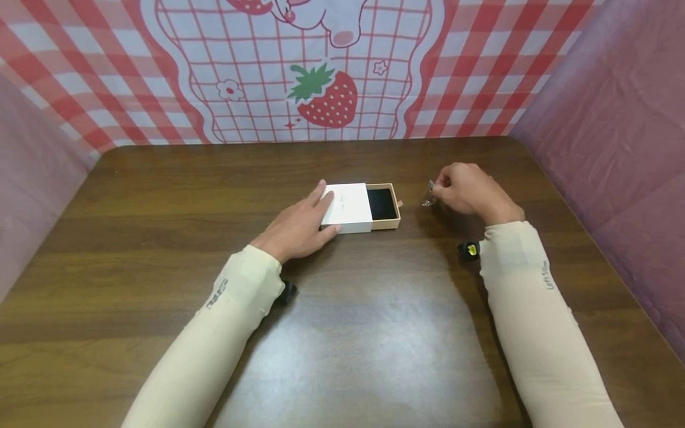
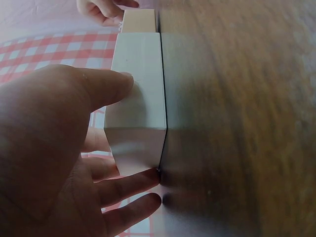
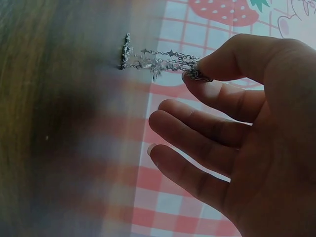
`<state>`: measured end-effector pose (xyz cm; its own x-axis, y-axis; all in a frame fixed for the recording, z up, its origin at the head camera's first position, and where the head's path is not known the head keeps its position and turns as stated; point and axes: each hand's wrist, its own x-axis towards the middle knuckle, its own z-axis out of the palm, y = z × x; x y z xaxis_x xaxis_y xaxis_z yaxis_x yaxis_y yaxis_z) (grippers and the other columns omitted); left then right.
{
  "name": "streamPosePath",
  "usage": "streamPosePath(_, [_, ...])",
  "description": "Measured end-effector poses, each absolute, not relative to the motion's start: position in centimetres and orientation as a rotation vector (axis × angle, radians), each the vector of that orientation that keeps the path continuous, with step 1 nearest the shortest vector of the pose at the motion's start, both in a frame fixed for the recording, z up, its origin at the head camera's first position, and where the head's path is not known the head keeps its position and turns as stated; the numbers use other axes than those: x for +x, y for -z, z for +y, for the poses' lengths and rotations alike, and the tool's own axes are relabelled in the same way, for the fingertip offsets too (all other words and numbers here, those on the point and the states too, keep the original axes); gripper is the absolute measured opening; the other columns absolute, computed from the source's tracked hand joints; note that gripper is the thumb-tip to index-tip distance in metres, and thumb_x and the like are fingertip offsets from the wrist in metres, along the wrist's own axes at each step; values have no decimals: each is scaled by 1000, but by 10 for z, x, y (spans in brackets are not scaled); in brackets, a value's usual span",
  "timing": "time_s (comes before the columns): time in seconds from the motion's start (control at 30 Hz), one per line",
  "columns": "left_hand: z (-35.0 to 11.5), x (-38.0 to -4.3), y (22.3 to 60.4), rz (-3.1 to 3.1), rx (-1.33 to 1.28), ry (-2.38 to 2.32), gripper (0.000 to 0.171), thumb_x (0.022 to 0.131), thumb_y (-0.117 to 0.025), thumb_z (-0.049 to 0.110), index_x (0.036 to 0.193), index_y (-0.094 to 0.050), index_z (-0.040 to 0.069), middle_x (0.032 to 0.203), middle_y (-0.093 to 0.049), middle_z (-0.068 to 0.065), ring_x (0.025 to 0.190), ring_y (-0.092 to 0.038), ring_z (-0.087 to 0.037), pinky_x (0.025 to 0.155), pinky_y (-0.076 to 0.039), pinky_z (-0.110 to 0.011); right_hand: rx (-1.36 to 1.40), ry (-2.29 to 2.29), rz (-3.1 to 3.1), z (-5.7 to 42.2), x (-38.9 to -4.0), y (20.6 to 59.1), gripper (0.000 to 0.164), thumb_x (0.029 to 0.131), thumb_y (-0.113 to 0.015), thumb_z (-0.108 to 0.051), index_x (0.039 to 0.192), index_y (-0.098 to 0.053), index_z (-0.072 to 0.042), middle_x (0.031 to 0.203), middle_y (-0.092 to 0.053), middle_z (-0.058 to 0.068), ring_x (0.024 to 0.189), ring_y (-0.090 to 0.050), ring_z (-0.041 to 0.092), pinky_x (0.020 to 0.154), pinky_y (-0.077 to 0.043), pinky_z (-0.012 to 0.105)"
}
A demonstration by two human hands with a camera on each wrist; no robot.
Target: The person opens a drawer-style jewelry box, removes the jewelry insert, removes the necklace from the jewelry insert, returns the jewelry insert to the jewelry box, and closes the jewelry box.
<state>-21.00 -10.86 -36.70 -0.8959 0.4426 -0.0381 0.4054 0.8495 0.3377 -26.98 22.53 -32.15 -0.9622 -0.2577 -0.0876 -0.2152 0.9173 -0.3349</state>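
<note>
A white drawer-style box (image 1: 348, 207) lies on the table, its inner tray (image 1: 396, 223) partly out to the right with a black lining (image 1: 382, 204). My left hand (image 1: 299, 226) holds the white sleeve from its left end. In the left wrist view the thumb (image 2: 111, 86) lies on the box's near side, and two fingers reach past its left end. To the right of the tray, my right hand (image 1: 465, 187) pinches a silver chain (image 3: 173, 61) with small star charms between thumb and index finger. The chain's lower part touches the tabletop; the other fingers are loosely bent.
The brown wooden table (image 1: 160, 267) spreads around both hands. A red-and-white checked cloth (image 1: 481, 71) with strawberry prints hangs behind its back edge. Pinkish cloth (image 1: 605, 131) stands along the right side. A small ribbon tab (image 1: 399, 204) sticks out of the tray's right end.
</note>
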Motion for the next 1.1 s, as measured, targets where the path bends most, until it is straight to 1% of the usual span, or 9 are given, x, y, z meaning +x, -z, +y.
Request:
streamPosePath(0.13, [-108,-210,366,2910,674,-491,77,102,-53,45,161,-20,7,167,-4,-14,148,-26,-30,116,-29,-43,-341,491,2928,226,-270,323,24,97,-57,-23,105,-66,-3,94,-61,15,82,-54,29,69,-48,42])
streamPosePath(0.33, [-108,-210,365,2911,670,-486,76,102,-53,44,160,-20,7,167,-4,-15,148,-26,-30,116,-29,-43,-350,481,2933,226,-272,326,24,97,-56,-24,103,-67,-3,90,-61,14,79,-54,28,68,-47,42])
streamPosePath(0.67, [-108,-210,365,2910,662,-484,76,102,-52,44,161,-20,7,167,-4,-14,148,-26,-30,116,-29,-43,-317,486,2925,227,-271,327,24,98,-57,-24,105,-67,-3,94,-61,14,82,-54,29,70,-48,42])
streamPosePath(1.1, [-108,-209,366,2898,648,-481,77,102,-52,46,161,-18,9,168,-1,-12,149,-23,-29,117,-27,-44,-328,484,2895,230,-271,326,23,98,-57,-23,101,-68,-3,89,-62,13,79,-54,27,65,-47,40])
